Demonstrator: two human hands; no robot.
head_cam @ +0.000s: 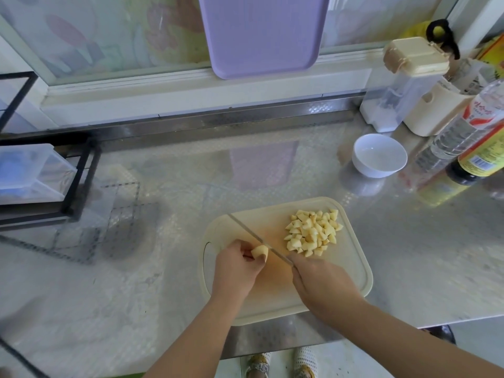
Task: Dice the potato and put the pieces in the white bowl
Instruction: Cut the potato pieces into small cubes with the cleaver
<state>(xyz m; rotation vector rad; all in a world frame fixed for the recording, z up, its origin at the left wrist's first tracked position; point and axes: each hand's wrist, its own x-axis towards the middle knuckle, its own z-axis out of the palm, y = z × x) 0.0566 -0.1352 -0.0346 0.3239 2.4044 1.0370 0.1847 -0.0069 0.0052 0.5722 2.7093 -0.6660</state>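
One head view takes in the whole scene, and much of it is partly hidden or soft. On the near side of the steel counter point(141, 268) lies a cream cutting board point(351, 271); on it the left hand point(237, 266) curls its fingertips over the last potato chunk point(259, 251), hiding that chunk's left side. The right hand point(321, 285) is wrapped round the knife point(253, 234), whose handle is wholly covered, so only the thin blade shows, slanting far-left across the board with its edge against the chunk's right side. A pile of diced potato point(313, 232) sits on the far right part of the board, apart from the blade. The white bowl point(379, 155) stands on the counter beyond the board to the far right, holding no pieces. Right of it a clear bottle point(450, 137) with a red and white label and a dark bottle point(482, 159) with a yellow label are cut off by the frame edge; their printing is too blurred to read. A purple tray point(261, 34) leans against the far window, its top out of frame
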